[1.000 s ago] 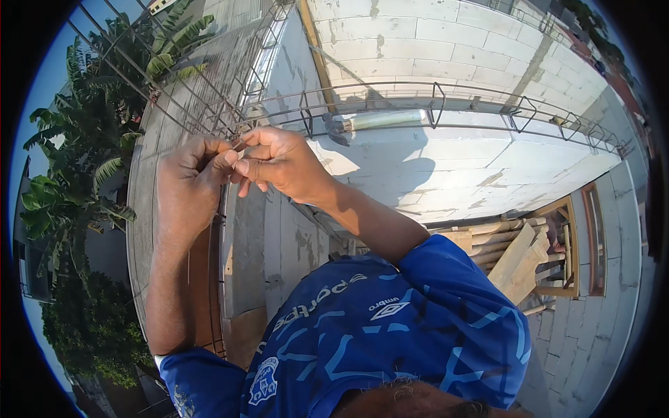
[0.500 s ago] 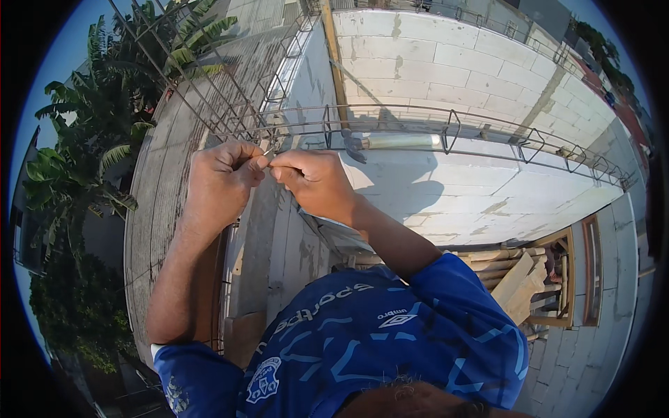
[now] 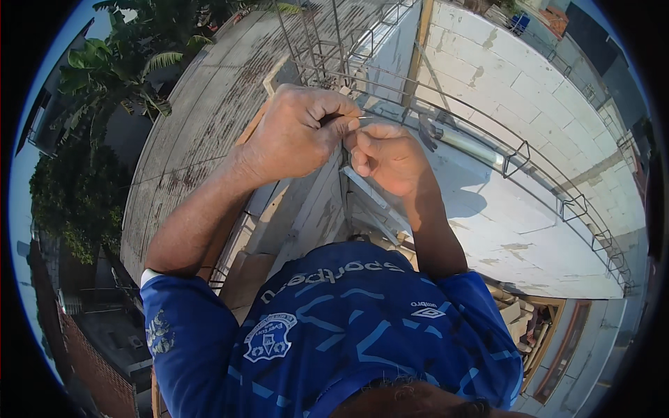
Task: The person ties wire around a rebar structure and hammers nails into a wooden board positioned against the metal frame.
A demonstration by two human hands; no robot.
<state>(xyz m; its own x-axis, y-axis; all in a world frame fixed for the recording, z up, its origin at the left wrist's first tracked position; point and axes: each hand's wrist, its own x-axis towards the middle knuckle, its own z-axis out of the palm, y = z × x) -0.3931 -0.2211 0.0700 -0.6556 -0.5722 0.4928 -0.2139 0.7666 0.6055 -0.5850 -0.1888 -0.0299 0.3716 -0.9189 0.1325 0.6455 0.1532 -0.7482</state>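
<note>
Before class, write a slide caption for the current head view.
The left hand pinches something thin beside the right hand; a hammer lies on a white wall.

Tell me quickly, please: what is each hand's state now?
Left hand: closed, pinching a thin piece.
Right hand: curled; whether it is closed on anything cannot be told.

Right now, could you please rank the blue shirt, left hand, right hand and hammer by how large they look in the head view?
By visible area, largest first:
1. Blue shirt
2. Left hand
3. Right hand
4. Hammer, long but thin
</note>
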